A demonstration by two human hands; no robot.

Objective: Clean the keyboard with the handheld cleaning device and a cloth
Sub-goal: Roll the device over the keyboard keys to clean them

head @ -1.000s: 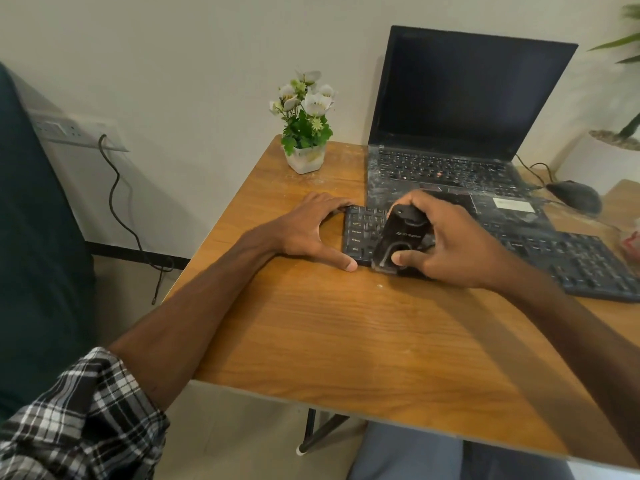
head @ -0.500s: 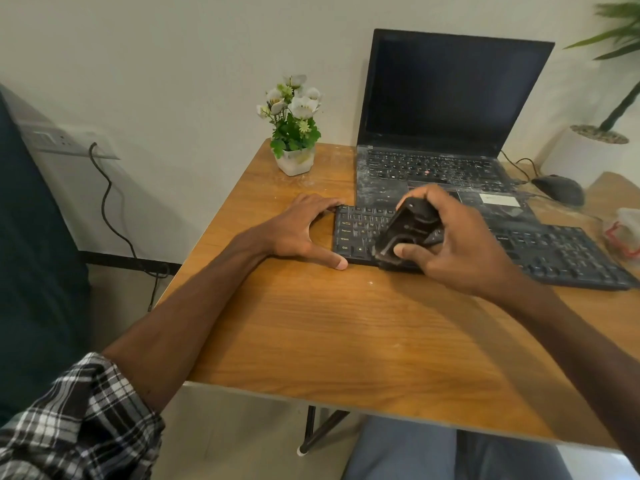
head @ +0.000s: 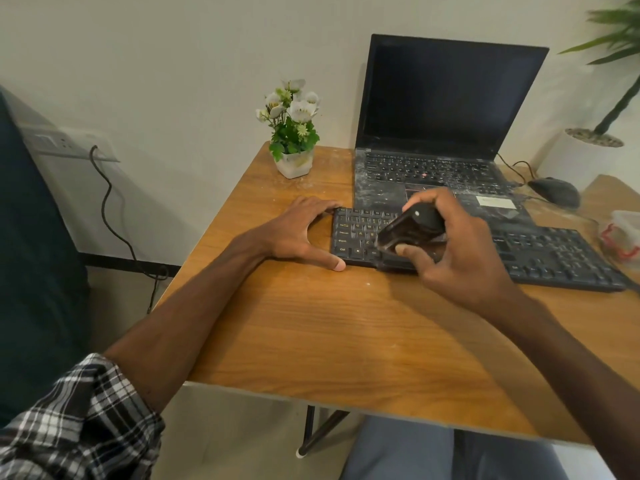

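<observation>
A black-and-white checked sleeve is worn on the left arm (ending short of the forearm); the right arm is left bare; grey-blue trousers are worn

Plain pale wall — wooden table, wall socket left.

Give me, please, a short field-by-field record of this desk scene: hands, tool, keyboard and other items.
left hand: rests on the table, thumb at the near edge of the keyboard, fingers at its far left corner
right hand: grips the cleaner, tilted, nose down at the left-side keys
keyboard: black, in front of the laptop
laptop: open, screen dark, deck dusty
other: flower pot, mouse
cloth: none in view
</observation>
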